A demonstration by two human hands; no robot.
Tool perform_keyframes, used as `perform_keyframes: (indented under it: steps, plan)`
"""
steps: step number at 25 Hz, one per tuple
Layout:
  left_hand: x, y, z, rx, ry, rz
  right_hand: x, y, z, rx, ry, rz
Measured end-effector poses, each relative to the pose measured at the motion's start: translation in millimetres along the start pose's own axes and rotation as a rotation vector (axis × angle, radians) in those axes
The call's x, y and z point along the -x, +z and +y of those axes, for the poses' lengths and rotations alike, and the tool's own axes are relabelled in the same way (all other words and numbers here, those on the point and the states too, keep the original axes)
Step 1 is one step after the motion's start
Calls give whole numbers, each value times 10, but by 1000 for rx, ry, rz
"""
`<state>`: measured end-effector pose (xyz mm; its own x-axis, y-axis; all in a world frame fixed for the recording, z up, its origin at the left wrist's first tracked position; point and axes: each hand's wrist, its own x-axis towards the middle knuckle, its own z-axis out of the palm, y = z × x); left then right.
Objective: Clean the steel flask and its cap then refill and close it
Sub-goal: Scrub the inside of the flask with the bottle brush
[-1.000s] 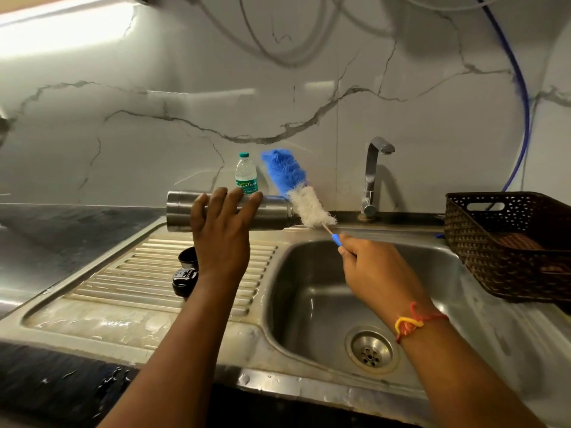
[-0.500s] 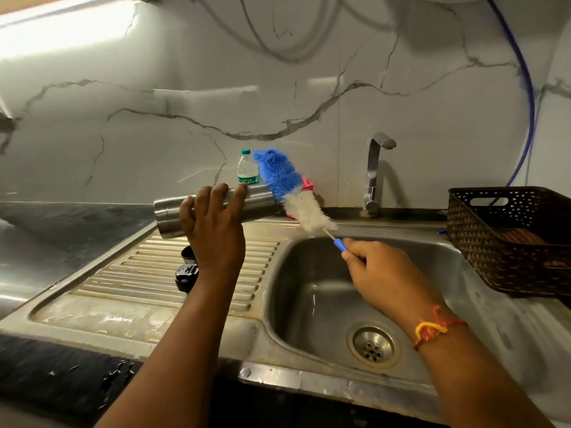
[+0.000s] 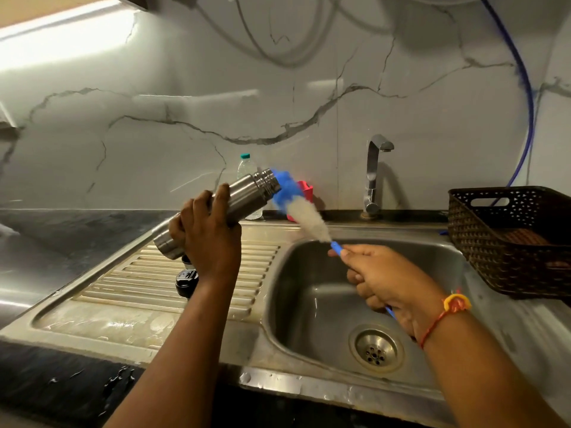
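Left hand grips the tilted flask, mouth toward the right hand, which holds the brush by its handle. The blurred tip seems to be at the mouth. Line the shaft up with the flask, then push straight in.

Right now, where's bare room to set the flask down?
Free: drainboard left of the black cap, dark counter beyond its left rim, basin floor around the drain. Crowded: back ledge by the water bottle, red item and tap; basket fills the right.

Brushed steel flask; fluffy brush; woven basket
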<state>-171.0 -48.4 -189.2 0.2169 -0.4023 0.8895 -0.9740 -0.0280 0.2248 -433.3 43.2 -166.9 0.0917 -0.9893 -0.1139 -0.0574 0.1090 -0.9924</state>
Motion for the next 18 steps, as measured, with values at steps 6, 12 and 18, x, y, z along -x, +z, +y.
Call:
perform_keyframes:
  steps: [6,12,18]
  plan:
    - [38,16,193,97,61,-61,-44,58,14,-363,88,-182]
    - [-32,-20,-11,111,-18,-53,31,84,-24,-352,94,-261]
    - [-61,-9,2,150,22,-67,52,32,-6,-353,100,-262]
